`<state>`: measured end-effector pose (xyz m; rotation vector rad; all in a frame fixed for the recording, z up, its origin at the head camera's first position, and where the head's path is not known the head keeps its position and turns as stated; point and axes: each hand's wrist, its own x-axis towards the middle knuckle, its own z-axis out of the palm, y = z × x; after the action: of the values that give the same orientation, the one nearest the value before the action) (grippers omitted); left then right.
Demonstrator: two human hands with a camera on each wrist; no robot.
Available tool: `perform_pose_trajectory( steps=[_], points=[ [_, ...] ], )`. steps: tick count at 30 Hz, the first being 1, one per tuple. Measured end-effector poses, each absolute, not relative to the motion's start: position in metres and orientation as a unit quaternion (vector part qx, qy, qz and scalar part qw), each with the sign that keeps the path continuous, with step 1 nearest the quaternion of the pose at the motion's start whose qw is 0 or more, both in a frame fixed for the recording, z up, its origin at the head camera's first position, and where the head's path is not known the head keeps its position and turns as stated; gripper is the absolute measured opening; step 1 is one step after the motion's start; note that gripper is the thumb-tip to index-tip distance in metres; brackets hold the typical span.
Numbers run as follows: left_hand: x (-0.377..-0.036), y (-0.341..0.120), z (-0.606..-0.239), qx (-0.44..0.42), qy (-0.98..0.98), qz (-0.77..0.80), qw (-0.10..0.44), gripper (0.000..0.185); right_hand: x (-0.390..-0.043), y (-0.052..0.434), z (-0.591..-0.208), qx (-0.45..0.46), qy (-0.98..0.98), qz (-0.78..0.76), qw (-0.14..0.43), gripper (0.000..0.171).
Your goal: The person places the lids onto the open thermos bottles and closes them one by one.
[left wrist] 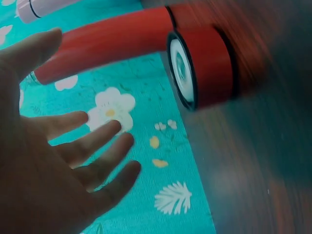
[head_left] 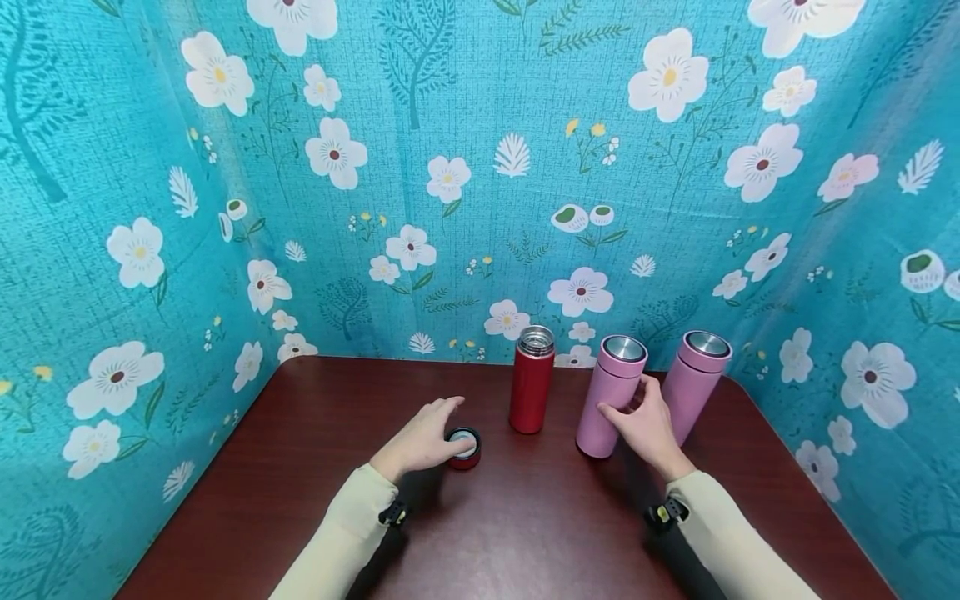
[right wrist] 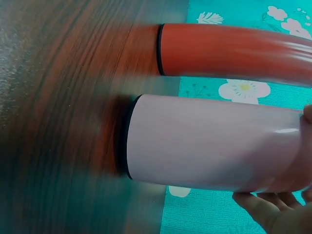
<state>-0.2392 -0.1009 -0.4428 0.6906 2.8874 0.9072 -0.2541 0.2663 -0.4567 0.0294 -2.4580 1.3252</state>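
Our right hand (head_left: 647,423) has its fingers (right wrist: 265,207) curled round the near pink flask (head_left: 609,397), thumb on its left side, grasping it about halfway up where it stands upright on the table (head_left: 525,533), right of centre. Our left hand (head_left: 424,437) is released: the fingers (left wrist: 97,141) are spread and nearly straight, the fingertips just over the red lid (head_left: 464,447), though we cannot tell whether they touch it. That lid lies on the table, left of and nearer than the red flask (head_left: 531,379), which stands open-topped a little left of the pink one and apart from it. A second pink flask (head_left: 693,381) stands capped just right of the grasped one, slightly farther back. Flowered blue cloth (head_left: 450,167) hangs behind and on both sides of the table.
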Motion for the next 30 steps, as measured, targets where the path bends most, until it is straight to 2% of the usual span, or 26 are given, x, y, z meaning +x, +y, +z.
perform_pose_trajectory(
  steps=[7,20,24,30],
  points=[
    [-0.237,-0.111,-0.446,0.195,0.953,0.228,0.041,0.074,-0.266,0.266,-0.458,-0.011,-0.874,0.449,0.185,0.078],
    [-0.235,-0.119,-0.45,0.19,0.952,0.232,0.063,0.069,-0.269,0.268,-0.458,-0.031,-0.876,0.436,0.202,0.082],
    [-0.233,-0.119,-0.45,0.194,0.949,0.241,0.064,0.068,-0.266,0.267,-0.457,-0.028,-0.889,0.415,0.193,0.085],
    [-0.231,-0.117,-0.449,0.189,0.953,0.229,0.058,0.064,-0.251,0.268,-0.451,-0.014,-0.906,0.395,0.149,0.083]
  ],
)
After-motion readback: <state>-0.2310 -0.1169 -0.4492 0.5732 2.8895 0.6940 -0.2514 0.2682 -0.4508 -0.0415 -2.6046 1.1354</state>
